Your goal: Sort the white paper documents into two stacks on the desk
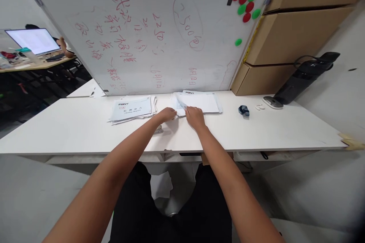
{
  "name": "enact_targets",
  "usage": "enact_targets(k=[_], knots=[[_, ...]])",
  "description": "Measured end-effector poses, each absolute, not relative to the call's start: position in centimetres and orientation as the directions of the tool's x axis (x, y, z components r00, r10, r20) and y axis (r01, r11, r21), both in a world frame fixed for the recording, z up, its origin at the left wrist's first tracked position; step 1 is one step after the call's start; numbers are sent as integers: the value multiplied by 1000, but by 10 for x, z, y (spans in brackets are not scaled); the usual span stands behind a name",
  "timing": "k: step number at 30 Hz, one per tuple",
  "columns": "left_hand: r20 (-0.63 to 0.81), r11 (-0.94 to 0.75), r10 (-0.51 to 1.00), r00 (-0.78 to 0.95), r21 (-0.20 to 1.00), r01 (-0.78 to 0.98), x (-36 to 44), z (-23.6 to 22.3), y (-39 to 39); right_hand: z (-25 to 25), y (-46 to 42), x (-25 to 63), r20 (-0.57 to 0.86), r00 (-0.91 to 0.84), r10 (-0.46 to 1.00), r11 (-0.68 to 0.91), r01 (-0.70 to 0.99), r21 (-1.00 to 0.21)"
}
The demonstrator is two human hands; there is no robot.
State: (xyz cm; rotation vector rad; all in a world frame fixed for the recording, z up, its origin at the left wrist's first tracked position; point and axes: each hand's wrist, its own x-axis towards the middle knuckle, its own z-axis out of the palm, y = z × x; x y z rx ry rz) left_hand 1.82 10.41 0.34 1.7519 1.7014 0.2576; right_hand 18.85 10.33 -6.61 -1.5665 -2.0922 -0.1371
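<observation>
A stack of printed sheets (pixel 203 103) lies on the white table, with its top pages lifted and curled at the left end. My right hand (pixel 195 117) has its fingers closed on the near edge of these pages. At the stack's lower left corner, my left hand (pixel 167 114) is closed, its fingertips pinching the paper edge. Left of it rests a loosely fanned pile of testing reports (pixel 131 109) with a PONY heading. A stapler (pixel 158 131) lies just under my left forearm, partly hidden by it.
A whiteboard (pixel 137 60) with red writing and round magnets stands along the table's back. To the right are cardboard boxes (pixel 265 78), a black bottle (pixel 299 83), a computer mouse (pixel 273 102), white earbuds (pixel 259 107) and a dark blue strap-like item (pixel 243 111). A person sits beyond a monitor (pixel 34 41).
</observation>
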Motion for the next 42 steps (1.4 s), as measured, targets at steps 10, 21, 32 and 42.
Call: enact_targets(k=[10,21,32,42], knots=[[-90,44,996,7,549,834,24,-6,109,-65,106,188,431,-55,901,216,918,-334],[89,-336,942,324,240,911,63,-17,162,-65,112,207,326,452,830,-252,826,-505],[79,-422,907,414,156,893,63,-26,173,-79,125,216,494,540,681,-179,777,-603],[0,-463,886,463,-29,886,67,-14,172,-71,120,213,465,639,613,-113,653,-749]])
